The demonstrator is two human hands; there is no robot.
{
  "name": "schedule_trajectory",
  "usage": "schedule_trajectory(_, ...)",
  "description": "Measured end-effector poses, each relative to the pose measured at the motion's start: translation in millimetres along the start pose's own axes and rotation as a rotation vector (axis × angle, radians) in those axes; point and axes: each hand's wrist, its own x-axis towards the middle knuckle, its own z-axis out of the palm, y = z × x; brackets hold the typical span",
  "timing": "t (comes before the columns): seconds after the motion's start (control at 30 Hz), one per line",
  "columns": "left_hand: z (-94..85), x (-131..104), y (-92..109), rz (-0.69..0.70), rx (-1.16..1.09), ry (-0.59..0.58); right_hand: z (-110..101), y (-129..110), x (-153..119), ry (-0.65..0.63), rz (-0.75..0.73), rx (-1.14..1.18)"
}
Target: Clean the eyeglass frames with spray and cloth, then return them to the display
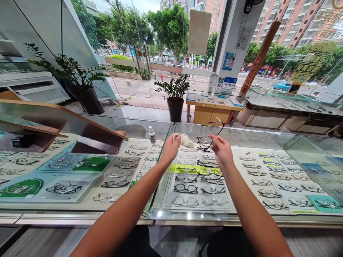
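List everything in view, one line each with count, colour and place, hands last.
Cloth: one, off-white, in left hand
Held glasses: at least one pair, dark-framed, in right hand
Display cases: at least two, clear glass, across the foreground
Displayed glasses: too many to count, mostly dark or clear, inside cases
Bottle: one, white with greyish label, left of the cloth
Stand: one, brown, left
Potted plants: two, green, beyond the cases
Table: one, tan, beyond the cases
Column: one, white, right of centre
Car: at least one, blue, outside right
Trees: several, green, outside
Buildings: at least two, pinkish, outside
Left hand: one, bare, near centre
Right hand: one, bare, right of centre
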Motion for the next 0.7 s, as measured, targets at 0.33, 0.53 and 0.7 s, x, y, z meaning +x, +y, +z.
schedule_trajectory(0.33, -28.5, 20, -19, -0.055, 0.477, 0.187, -4, 1, 4, -0.064, 0.004, 0.018)
schedule_trajectory(0.53, -6.5, -1, -1, 0.079, 0.498, 0.044, -4, 2, 4, -0.116, 0.008, 0.052)
schedule_trajectory(0.7, 16.2, -13, 10, -0.312, -0.19, -0.302, -5, 7, 5, -0.159, 0.039, 0.054)
